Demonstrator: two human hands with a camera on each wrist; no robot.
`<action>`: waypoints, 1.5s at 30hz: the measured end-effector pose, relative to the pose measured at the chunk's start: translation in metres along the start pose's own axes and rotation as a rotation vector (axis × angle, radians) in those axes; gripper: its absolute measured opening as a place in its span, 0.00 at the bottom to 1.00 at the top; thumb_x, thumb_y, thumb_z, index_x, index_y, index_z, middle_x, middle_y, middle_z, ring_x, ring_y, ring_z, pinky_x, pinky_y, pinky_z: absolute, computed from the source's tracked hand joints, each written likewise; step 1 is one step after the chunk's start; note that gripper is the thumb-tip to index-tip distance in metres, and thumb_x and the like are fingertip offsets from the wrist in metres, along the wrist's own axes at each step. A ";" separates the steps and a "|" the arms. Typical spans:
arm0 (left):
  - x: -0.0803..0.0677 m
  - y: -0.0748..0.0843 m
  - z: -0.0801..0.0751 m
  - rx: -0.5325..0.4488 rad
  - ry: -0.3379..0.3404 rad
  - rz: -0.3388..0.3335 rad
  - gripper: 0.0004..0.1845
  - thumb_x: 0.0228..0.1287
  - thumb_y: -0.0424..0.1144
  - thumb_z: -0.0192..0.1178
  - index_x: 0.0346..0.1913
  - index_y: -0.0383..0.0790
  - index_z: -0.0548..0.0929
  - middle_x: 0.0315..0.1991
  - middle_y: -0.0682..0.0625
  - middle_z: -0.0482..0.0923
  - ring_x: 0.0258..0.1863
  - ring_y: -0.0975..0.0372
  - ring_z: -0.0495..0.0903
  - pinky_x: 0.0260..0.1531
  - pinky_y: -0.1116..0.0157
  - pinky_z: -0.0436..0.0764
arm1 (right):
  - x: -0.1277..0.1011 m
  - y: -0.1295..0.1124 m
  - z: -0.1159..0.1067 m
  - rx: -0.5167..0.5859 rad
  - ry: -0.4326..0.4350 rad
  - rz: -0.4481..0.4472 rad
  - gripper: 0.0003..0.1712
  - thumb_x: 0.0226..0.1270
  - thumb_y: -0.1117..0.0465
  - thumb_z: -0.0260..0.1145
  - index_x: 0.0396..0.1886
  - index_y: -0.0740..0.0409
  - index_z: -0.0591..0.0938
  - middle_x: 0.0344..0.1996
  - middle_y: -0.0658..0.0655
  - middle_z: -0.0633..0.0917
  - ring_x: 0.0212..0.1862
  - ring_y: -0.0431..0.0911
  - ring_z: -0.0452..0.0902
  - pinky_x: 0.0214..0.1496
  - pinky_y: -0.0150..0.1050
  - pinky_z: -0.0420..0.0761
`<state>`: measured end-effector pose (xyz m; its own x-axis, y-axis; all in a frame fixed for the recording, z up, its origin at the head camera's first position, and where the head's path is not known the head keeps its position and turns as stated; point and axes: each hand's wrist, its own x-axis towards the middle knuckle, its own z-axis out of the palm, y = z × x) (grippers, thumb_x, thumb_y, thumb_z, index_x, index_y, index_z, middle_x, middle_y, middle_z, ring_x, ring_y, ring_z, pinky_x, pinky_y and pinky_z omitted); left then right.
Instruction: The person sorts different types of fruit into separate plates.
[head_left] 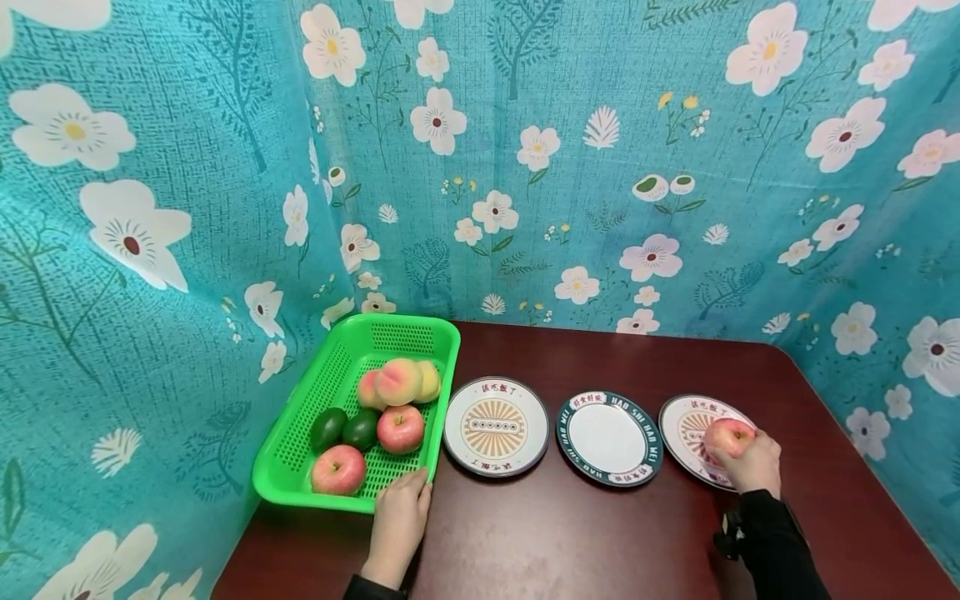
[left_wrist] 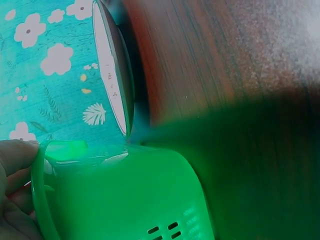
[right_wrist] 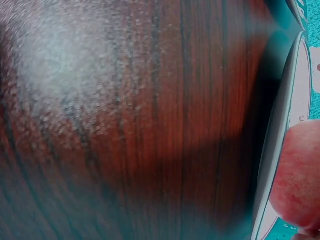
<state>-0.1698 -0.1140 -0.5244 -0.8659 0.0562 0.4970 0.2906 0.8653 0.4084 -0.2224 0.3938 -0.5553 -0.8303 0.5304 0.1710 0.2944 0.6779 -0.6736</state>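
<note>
My right hand (head_left: 753,467) grips a red-and-yellow apple (head_left: 729,439) at the right plate (head_left: 678,425), a white one with a sunburst print. In the right wrist view the apple (right_wrist: 299,175) overlaps the plate's rim (right_wrist: 280,135). At the near right corner of the green plastic basket (head_left: 296,497), my left hand (head_left: 401,512) pinches the rim, its fingers (left_wrist: 17,157) bent over the edge in the left wrist view. Inside the basket lie two apples (head_left: 339,470) (head_left: 401,429), two dark green avocados (head_left: 328,429) (head_left: 362,429) and several peaches (head_left: 398,382).
Between the basket and the right plate stand a sunburst plate (head_left: 497,467) and a plate with a dark green lettered rim (head_left: 611,437). All rest on a dark red-brown table (head_left: 570,542). A turquoise flowered cloth (head_left: 570,208) hangs behind and along both sides.
</note>
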 end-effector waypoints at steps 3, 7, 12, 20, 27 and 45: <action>-0.001 0.000 0.000 0.008 -0.004 -0.006 0.10 0.47 0.29 0.64 0.36 0.32 0.83 0.34 0.43 0.81 0.36 0.52 0.79 0.35 0.52 0.73 | -0.004 0.000 0.004 0.008 0.038 -0.012 0.42 0.43 0.59 0.68 0.53 0.81 0.60 0.46 0.83 0.63 0.48 0.74 0.59 0.48 0.63 0.60; -0.002 0.001 0.002 0.021 0.006 0.002 0.11 0.49 0.31 0.63 0.38 0.32 0.83 0.35 0.43 0.81 0.37 0.53 0.78 0.35 0.52 0.72 | -0.013 -0.003 0.008 0.028 0.111 -0.036 0.52 0.46 0.58 0.67 0.62 0.78 0.48 0.53 0.82 0.55 0.55 0.74 0.50 0.49 0.64 0.56; 0.000 -0.001 0.002 0.014 -0.006 0.014 0.11 0.49 0.31 0.63 0.39 0.31 0.83 0.35 0.43 0.81 0.36 0.52 0.79 0.35 0.52 0.73 | -0.023 -0.019 0.011 0.034 0.182 -0.097 0.48 0.51 0.58 0.63 0.63 0.75 0.48 0.59 0.79 0.48 0.61 0.69 0.42 0.53 0.64 0.53; 0.013 -0.014 -0.018 -0.049 -0.081 -0.011 0.11 0.52 0.32 0.61 0.38 0.28 0.81 0.35 0.40 0.79 0.37 0.49 0.77 0.37 0.55 0.75 | -0.046 -0.049 0.022 0.048 0.141 -0.337 0.43 0.44 0.65 0.66 0.57 0.79 0.56 0.56 0.79 0.54 0.58 0.70 0.48 0.56 0.60 0.52; 0.042 -0.057 -0.057 0.089 -0.232 -0.187 0.25 0.50 0.38 0.63 0.49 0.24 0.73 0.44 0.30 0.71 0.42 0.39 0.71 0.38 0.47 0.70 | -0.067 -0.067 0.035 0.026 0.049 -0.500 0.42 0.41 0.65 0.67 0.55 0.79 0.60 0.53 0.80 0.58 0.55 0.71 0.52 0.52 0.63 0.56; 0.046 -0.103 -0.051 0.164 -0.447 -0.418 0.42 0.39 0.47 0.67 0.57 0.27 0.63 0.45 0.26 0.65 0.40 0.34 0.68 0.32 0.44 0.71 | -0.122 -0.090 0.070 -0.166 -0.198 -0.702 0.36 0.42 0.60 0.68 0.51 0.74 0.69 0.48 0.78 0.67 0.50 0.68 0.64 0.49 0.59 0.65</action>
<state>-0.2187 -0.2262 -0.5052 -0.9895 -0.1311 -0.0617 -0.1445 0.9221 0.3589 -0.1807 0.2323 -0.5661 -0.9144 -0.1466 0.3773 -0.2817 0.8998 -0.3333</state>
